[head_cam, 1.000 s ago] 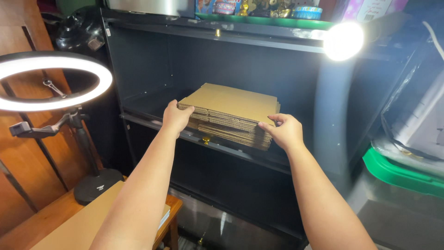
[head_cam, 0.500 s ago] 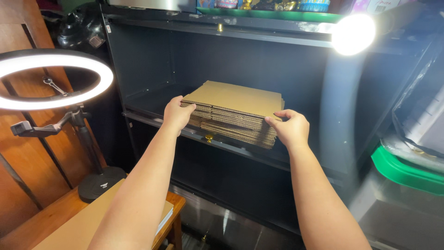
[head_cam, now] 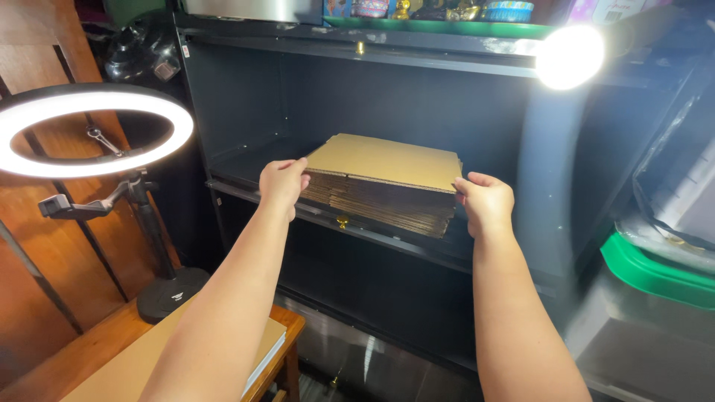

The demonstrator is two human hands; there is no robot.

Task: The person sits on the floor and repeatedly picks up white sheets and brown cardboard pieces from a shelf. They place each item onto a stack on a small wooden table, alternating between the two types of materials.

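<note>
Cardboard stack [head_cam: 387, 182] sits on the middle shelf [head_cam: 246, 173] of a dark metal cabinet, front edge flush with or just over the shelf lip. Left hand [head_cam: 281, 181] grips the stack's near left corner, fingers curled onto the top sheet, thumb side against the layered edge. Right hand [head_cam: 485, 202] clasps the near right corner the same way, fingers wrapped over the top.

Change over the last second: very little. Both hands held the same two corners then as now; the stack keeps its place on the shelf and its slight skew, left corner nearer the viewer. The view has only shifted a touch. Judgement: the grip is settled on both sides and the load has not yet left the shelf or gone deeper in.

Materials and shapes:
- Stack: flat corrugated sheets or folded-flat boxes, tan, matt top, fluted ribbing showing along the front edge. Many layers, edges a bit uneven. Likely stiff flat but prone to sliding sheet on sheet.
- Cabinet: smooth painted metal, near black, thin shelf lips; a small brass-coloured knob [head_cam: 342, 221] just under the stack.
- Ring light [head_cam: 89, 130], glowing white circle on a black stand with round base, left of the cabinet.
- Lamp [head_cam: 570, 56], bright round glare at upper right.
- Wooden worktop [head_cam: 290, 324] below left, carrying a flat tan board [head_cam: 141, 361].
- Green-lidded plastic bin [head_cam: 655, 275] at right, glossy.
</note>
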